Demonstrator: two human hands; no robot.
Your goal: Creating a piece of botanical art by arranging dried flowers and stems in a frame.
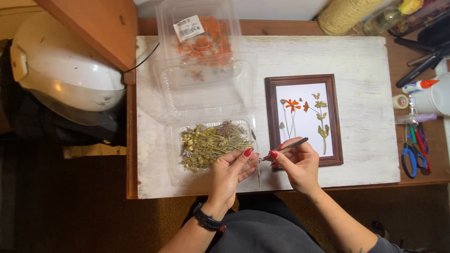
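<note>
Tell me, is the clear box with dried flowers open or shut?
Open: the clear box shows its dried flowers uncovered, its lid folded back flat.

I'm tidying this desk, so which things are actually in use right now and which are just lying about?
In use:
thin metal tweezers in the right hand
slender dried stem at the left hand
clear plastic box of dried flowers
brown wooden frame with pressed flowers

Lying about:
white helmet
blue-handled scissors
ball of twine
roll of tape

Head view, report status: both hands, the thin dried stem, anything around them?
Left hand pinching thin dried stem. Right hand gripping slim metal tweezers, tips at stem. Clear plastic tray of dried flowers beside left hand; brown wooden picture frame beside right.
</note>
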